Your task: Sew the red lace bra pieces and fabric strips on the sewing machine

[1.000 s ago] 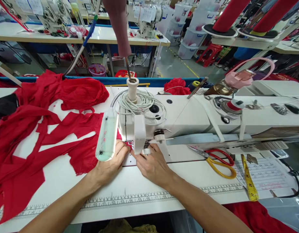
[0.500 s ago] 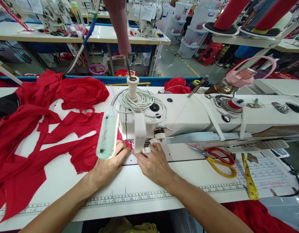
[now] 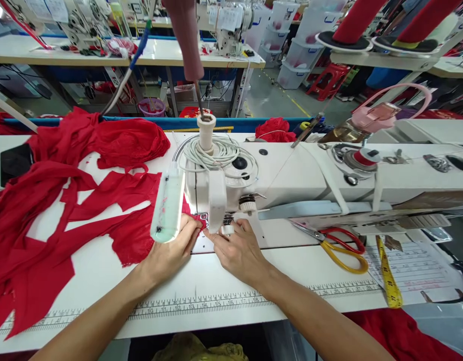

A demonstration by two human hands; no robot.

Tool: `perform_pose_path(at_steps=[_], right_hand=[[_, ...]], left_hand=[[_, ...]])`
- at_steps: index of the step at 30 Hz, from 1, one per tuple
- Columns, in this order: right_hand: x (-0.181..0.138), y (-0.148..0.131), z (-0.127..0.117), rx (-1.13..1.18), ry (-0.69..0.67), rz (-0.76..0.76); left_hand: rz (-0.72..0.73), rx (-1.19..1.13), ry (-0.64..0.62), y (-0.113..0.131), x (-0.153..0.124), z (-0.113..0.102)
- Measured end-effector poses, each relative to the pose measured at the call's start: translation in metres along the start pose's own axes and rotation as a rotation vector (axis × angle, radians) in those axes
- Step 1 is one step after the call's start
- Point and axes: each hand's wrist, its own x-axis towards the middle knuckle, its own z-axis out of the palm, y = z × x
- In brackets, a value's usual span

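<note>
A white sewing machine (image 3: 287,175) spans the table, its needle area in front of me. Red fabric (image 3: 133,240) runs from the left under the lamp to the needle plate. My left hand (image 3: 173,248) lies beside the needle, fingers closed together on the edge of that fabric. Just right of the needle, my right hand (image 3: 237,250) has its fingers bent under the machine head, the index finger reaching toward the fabric's edge. Part of its fingertips is hidden by the head, so its hold cannot be made out. A pale lamp (image 3: 166,208) hangs above my left hand.
Scissors (image 3: 338,245) with red and yellow handles lie to the right, near a yellow tape measure (image 3: 388,276) on a written sheet (image 3: 423,271). A printed ruler (image 3: 201,303) follows the table's front edge. A pink-lidded bottle (image 3: 370,120) stands behind the machine.
The whole view has shifted very slightly. Both hands stay by the needle in nearly the same pose, and a little more red fabric shows at my left fingertips.
</note>
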Motion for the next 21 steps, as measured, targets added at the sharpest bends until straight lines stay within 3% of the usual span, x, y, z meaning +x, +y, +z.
perform_pose_path(at_steps=[8,16,21], right_hand=[[-0.001,0.001,0.002,0.005,-0.012,0.008],[-0.001,0.003,0.0,0.03,-0.004,0.014],[0.004,0.009,0.0,0.093,0.04,0.105]], left_hand=[[0.025,0.004,0.018,0.001,0.006,-0.001],[0.163,0.12,0.031,0.003,0.004,-0.004],[0.238,0.277,0.01,0.007,-0.002,-0.01]])
